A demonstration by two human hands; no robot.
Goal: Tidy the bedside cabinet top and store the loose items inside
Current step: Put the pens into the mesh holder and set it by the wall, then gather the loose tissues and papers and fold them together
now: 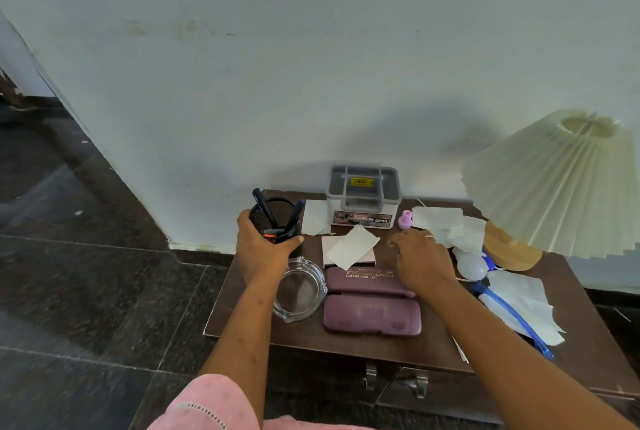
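While left hand [262, 245] grips black mesh pen holder [277, 218] at cabinet top [381, 346] back-left corner, right hand [420, 258] hovers mid-top, fingers loosely spread, holding nothing. Bare wood only along front edge. Two purple cases [372, 303] side by side near front; one glass ashtray [299, 289] just left of them; one grey box [363, 196] against wall; several tissues [351, 246]. Lamp shade [561, 184] crowds right side.

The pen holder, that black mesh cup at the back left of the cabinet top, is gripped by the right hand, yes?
Not quite. The head view shows the left hand gripping the pen holder; the right hand hovers over the purple cases.
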